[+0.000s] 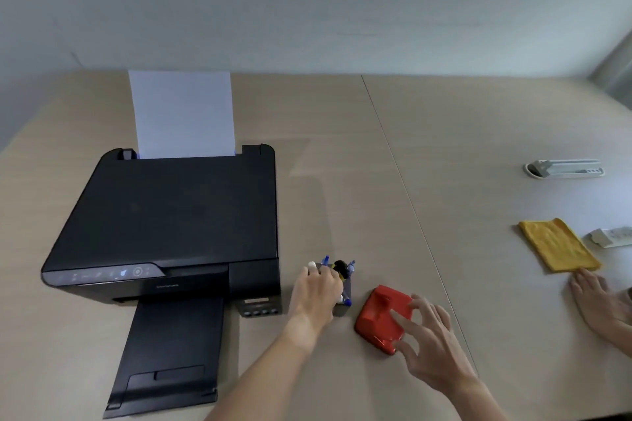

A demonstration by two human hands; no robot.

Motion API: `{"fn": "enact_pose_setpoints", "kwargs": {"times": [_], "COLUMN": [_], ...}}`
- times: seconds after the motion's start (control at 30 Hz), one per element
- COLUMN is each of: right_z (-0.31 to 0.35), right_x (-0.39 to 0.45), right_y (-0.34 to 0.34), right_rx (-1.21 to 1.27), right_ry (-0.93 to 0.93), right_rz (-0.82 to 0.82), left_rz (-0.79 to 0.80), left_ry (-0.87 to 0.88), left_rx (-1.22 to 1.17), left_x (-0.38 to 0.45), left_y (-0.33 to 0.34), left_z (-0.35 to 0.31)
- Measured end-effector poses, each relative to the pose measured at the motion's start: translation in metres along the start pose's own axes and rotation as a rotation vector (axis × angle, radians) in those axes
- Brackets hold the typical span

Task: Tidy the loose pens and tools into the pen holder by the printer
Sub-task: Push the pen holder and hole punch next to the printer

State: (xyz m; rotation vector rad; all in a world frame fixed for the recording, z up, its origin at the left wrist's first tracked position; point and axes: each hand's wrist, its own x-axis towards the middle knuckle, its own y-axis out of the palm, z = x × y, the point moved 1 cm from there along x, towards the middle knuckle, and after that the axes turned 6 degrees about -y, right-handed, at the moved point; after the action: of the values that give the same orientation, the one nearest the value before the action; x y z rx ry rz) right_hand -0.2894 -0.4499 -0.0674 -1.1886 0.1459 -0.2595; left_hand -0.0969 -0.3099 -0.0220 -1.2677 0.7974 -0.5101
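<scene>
The pen holder, a small dark grey cup, stands on the desk just to the right of the black printer, near its front corner. The left hand is curled over the holder's near-left side, fingers bent around items at its mouth; a white-capped tip shows above the knuckles, but whether the hand grips a pen, the holder wall or both cannot be told. The right hand is spread wide, fingers splayed and holding nothing, its fingertips at or just over the right edge of the red tool, a rigid glossy plastic piece lying flat on the desk just right of the holder. Judgement on handling: the pens appear light, stiff and smooth-barrelled, best pinched mid-barrel and dropped in tip down; the holder looks light enough to tip, so steadying its wall is prudent. The red tool looks hard, slick and broad, probably too wide for the holder's mouth, and is best taken across its narrower sides or by its raised ridge. Count: one pen holder; one printer with one sheet of paper upright in its rear feed; at least three blue-tipped pens standing in the holder, plus a black-and-yellow item among them, exact number uncertain; one red tool; no loose pens visible on the desk. Elsewhere: one yellow cloth, two white power strips, and a third hand belonging to another person, lying flat beside the cloth.
</scene>
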Motion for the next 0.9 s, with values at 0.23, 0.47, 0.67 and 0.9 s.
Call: {"fn": "enact_pose_setpoints", "kwargs": {"times": [0.23,0.47,0.67,0.9], "right_z": [0.008,0.026,0.022,0.014], "right_x": [0.065,0.140,0.194,0.258], "right_y": [0.013,0.018,0.021,0.023], "right_rx": [0.019,0.002,0.004,-0.011], "right_ry": [0.163,0.238,0.205,0.194], "right_rz": [-0.049,-0.021,-0.015,-0.013], "left_rz": [0.033,0.043,0.024,0.015], "left_ry": [-0.099,-0.139,-0.179,-0.253], "left_rx": [-0.033,-0.024,-0.041,-0.088], "left_x": [0.051,0.094,0.128,0.173], "left_y": [-0.014,-0.022,-0.028,-0.035], "left_z": [0.018,0.045,0.064,0.082]}}
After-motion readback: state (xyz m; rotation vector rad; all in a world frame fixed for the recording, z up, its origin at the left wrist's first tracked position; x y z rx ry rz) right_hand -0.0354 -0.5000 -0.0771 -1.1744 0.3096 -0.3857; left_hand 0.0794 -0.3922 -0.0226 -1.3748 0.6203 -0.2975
